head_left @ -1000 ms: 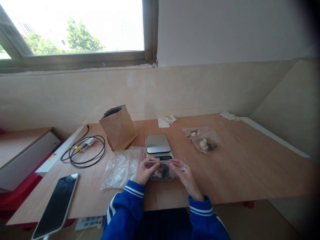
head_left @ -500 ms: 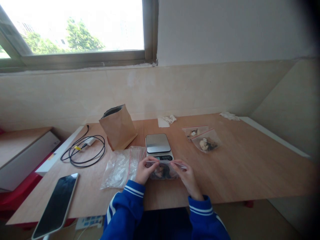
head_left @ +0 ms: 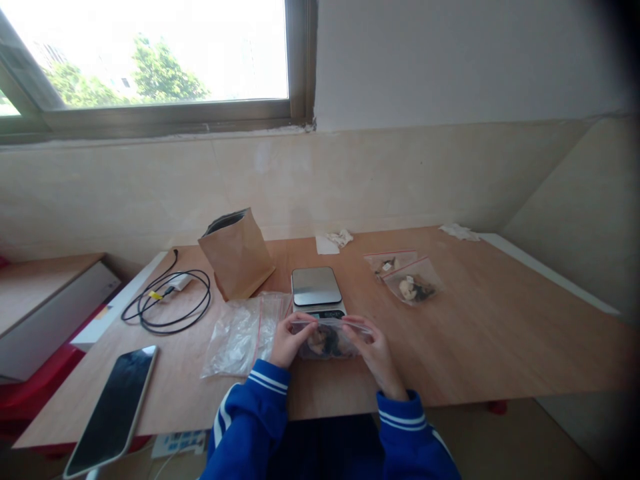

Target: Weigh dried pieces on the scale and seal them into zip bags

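Note:
Between my hands is a clear zip bag [head_left: 327, 343] with dark and pale dried pieces inside. My left hand [head_left: 289, 339] pinches the bag's top edge near its left corner. The same edge is pinched by my right hand [head_left: 369, 343] toward the right corner. Just behind the bag stands a small digital scale [head_left: 316, 287] with a bare metal plate; the bag and my fingers partly cover its display. Several flat, clear zip bags [head_left: 240, 340] lie left of my left hand.
A brown paper pouch [head_left: 237, 257] stands open at the back left. Two filled zip bags [head_left: 413, 287] lie on the right. A coiled black cable [head_left: 173, 327], a phone [head_left: 115, 410] at the left front edge and crumpled tissue [head_left: 341, 238] by the wall are also there.
Both hands keep their pinch on the zip bag and have barely shifted. Nothing else has visibly moved.

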Tool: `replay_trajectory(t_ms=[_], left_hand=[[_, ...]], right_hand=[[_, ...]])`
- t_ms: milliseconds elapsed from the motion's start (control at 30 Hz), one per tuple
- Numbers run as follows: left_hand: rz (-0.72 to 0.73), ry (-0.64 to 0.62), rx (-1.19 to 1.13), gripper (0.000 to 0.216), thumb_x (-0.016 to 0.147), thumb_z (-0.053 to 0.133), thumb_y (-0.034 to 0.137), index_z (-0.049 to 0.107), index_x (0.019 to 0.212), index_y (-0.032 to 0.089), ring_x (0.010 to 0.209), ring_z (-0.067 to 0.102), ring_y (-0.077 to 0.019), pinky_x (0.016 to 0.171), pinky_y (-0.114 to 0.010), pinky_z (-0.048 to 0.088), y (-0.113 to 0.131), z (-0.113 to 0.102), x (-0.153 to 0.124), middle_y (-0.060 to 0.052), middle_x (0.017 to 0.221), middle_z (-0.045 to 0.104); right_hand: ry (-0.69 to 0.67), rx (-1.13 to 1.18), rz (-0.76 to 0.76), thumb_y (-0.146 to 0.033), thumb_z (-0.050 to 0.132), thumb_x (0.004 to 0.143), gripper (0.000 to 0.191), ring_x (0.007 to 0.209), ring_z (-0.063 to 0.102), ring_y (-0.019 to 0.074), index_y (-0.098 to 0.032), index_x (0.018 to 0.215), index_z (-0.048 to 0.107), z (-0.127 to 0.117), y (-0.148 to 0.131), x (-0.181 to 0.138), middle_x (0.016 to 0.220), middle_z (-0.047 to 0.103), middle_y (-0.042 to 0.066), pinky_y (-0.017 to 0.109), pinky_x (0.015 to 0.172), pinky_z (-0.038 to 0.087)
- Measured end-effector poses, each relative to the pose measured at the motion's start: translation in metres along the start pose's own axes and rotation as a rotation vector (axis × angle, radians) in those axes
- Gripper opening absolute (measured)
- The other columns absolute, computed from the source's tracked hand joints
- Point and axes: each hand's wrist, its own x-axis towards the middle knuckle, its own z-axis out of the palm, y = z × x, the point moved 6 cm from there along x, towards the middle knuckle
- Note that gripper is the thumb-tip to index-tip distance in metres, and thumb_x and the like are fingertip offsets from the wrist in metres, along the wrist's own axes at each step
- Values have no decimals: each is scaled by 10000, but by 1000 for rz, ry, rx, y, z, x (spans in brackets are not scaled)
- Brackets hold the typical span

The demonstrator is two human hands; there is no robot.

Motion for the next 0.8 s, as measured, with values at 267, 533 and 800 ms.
replay_trajectory(t_ms=[267,533,800], left_hand=[[-9,4,-20,283,685,734,403,677,758,135,660,602,-144,647,-248,460,-3,-1,1,-36,723,679],[-4,-2,10,285,692,728,406,676,757,134,646,589,-138,637,-245,448,-4,-1,0,-32,706,667],[1,-17,-3,286,686,733,407,667,743,134,646,591,-135,629,-239,449,-1,1,0,-35,707,663]], right_hand=[[36,-11,-32,-479,695,717,336,877,648,236,-185,879,691,-2,4,3,900,709,69,375,844,500],[75,-59,-91,-433,687,732,254,842,641,222,-187,797,701,-2,-3,1,846,698,59,359,816,506],[79,-68,-129,-416,674,739,223,819,633,209,-197,775,693,0,-6,1,812,672,44,341,789,508]])
